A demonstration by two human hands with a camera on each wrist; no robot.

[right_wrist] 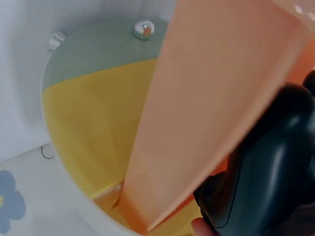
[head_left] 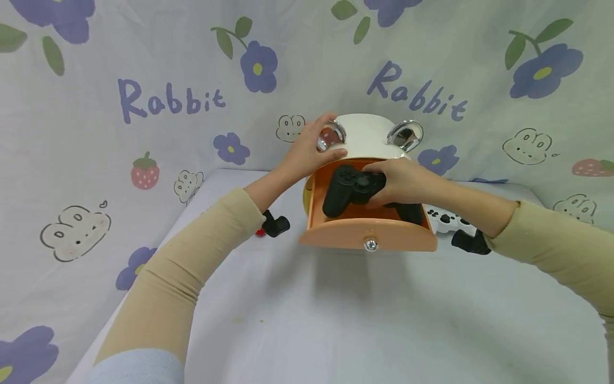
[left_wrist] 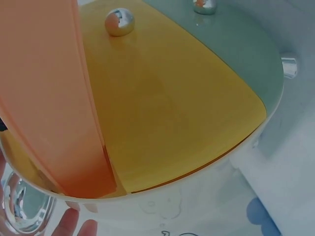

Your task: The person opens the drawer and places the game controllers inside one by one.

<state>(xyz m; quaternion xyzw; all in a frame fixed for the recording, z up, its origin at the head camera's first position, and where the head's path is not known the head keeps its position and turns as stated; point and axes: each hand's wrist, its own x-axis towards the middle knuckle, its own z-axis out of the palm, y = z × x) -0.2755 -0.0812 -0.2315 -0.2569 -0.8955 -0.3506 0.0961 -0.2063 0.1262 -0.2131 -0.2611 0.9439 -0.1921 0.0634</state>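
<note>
A round drawer cabinet (head_left: pixel 366 128) has a white shell, two chrome rings on top and an orange drawer (head_left: pixel 364 234) pulled out at the top. My left hand (head_left: pixel 312 144) holds the cabinet at its upper left, the thumb on the front rim and the fingers about the left chrome ring (head_left: pixel 336 133). In the drawer a black game controller (head_left: pixel 350 186) lies tilted, and my right hand (head_left: pixel 403 181) grips it. The right wrist view shows the controller (right_wrist: pixel 270 167) up close beside the drawer wall, with a fingertip below it.
Below the orange drawer are a yellow drawer (left_wrist: pixel 167 103) and a green one (left_wrist: pixel 241 49) with chrome knobs. A white game controller (head_left: pixel 446 218) lies right of the cabinet. A small red thing (head_left: pixel 260 232) shows by the left wrist. Behind the white table (head_left: pixel 360 325) hangs a printed cloth (head_left: pixel 172 48).
</note>
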